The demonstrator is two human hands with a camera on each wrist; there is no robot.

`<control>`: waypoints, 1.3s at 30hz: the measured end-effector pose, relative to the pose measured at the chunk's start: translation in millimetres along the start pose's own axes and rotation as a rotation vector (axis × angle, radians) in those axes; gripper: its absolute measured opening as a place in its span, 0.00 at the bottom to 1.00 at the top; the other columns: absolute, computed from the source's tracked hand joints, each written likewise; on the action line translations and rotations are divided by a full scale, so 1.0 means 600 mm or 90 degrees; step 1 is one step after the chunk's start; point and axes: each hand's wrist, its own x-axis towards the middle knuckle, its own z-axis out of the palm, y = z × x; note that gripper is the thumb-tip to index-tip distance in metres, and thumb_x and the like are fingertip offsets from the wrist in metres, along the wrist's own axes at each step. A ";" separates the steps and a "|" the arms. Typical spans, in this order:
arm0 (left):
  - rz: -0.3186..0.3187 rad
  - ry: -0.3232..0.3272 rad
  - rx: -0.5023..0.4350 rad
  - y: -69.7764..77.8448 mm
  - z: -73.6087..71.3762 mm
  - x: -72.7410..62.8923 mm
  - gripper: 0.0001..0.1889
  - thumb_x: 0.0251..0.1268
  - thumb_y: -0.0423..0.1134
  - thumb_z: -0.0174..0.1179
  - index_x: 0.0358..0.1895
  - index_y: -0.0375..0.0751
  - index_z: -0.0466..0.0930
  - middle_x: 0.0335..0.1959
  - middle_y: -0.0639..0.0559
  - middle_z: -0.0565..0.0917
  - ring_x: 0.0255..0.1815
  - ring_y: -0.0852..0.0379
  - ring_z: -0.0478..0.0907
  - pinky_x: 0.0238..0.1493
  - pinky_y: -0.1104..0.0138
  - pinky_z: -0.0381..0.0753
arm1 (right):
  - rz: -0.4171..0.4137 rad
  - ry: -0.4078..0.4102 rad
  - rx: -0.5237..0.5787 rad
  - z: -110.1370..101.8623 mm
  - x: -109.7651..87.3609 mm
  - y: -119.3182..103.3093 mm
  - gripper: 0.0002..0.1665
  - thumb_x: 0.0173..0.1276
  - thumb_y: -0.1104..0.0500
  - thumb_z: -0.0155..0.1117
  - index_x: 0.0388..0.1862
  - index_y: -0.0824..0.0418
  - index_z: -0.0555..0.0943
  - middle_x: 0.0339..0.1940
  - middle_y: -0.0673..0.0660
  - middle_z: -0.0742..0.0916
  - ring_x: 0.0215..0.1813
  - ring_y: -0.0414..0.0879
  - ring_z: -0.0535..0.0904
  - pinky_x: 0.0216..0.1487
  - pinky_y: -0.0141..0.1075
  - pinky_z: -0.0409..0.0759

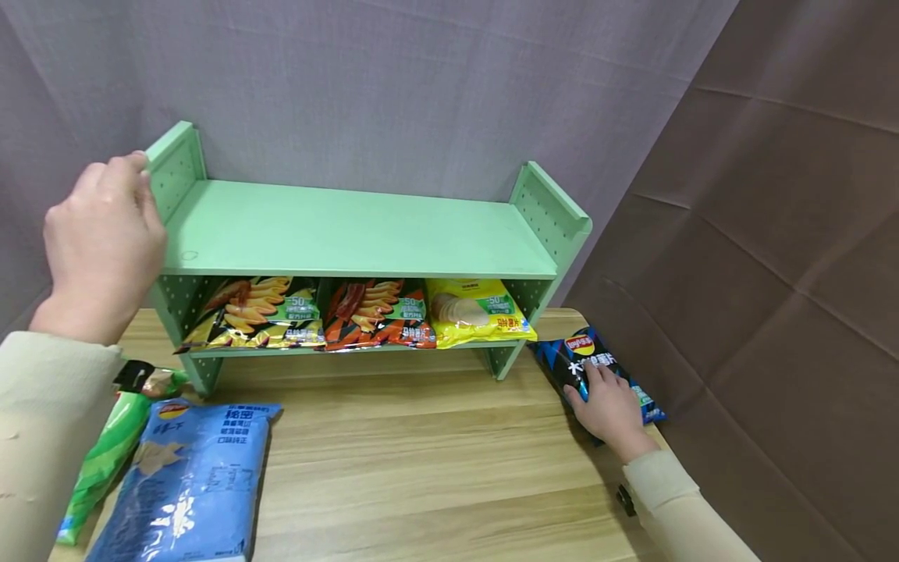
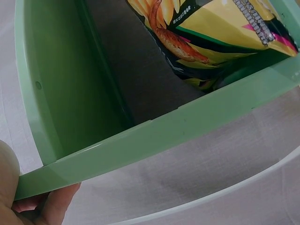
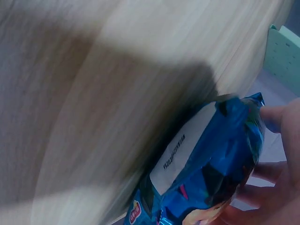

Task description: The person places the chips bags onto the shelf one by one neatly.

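My left hand (image 1: 105, 226) grips the edge of the left side panel of a green shelf (image 1: 351, 230); the left wrist view shows the thumb and fingers (image 2: 61, 204) on either side of that green edge. To the right of the shelf, my right hand (image 1: 609, 407) holds a blue-and-black chip bag (image 1: 586, 355) at the table's right side, thumb on one edge and fingers across its front. Seen from the right wrist, the same chip bag (image 3: 211, 164) shows a white printed strip; the fingertips are partly hidden behind it.
Under the shelf top stand a gold-and-black chip bag (image 1: 260, 312), a red-and-black one (image 1: 379, 316) and a yellow one (image 1: 477, 312). A large blue bag (image 1: 197, 476) and a green bag (image 1: 112, 445) lie on the wooden table (image 1: 421, 460) at left. A brown curtain (image 1: 772, 273) hangs at right.
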 end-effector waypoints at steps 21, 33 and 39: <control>-0.007 -0.018 0.012 -0.004 -0.003 -0.001 0.22 0.77 0.40 0.36 0.61 0.30 0.72 0.48 0.26 0.78 0.41 0.26 0.72 0.27 0.37 0.63 | -0.009 0.057 0.042 -0.015 0.001 -0.023 0.26 0.76 0.50 0.49 0.58 0.69 0.76 0.54 0.74 0.79 0.54 0.73 0.72 0.55 0.64 0.66; -0.005 -0.011 0.008 -0.003 -0.002 0.000 0.22 0.78 0.41 0.36 0.62 0.31 0.72 0.48 0.25 0.78 0.43 0.24 0.71 0.30 0.34 0.64 | 0.064 0.107 0.192 -0.018 0.000 0.004 0.19 0.67 0.50 0.65 0.45 0.65 0.81 0.51 0.74 0.77 0.50 0.71 0.69 0.48 0.64 0.65; -0.005 -0.001 0.004 0.002 -0.003 -0.002 0.22 0.78 0.41 0.36 0.61 0.30 0.73 0.46 0.25 0.78 0.41 0.25 0.72 0.30 0.34 0.64 | 0.172 0.031 0.283 -0.020 0.002 0.027 0.48 0.61 0.38 0.67 0.62 0.74 0.64 0.54 0.77 0.71 0.53 0.70 0.70 0.54 0.61 0.68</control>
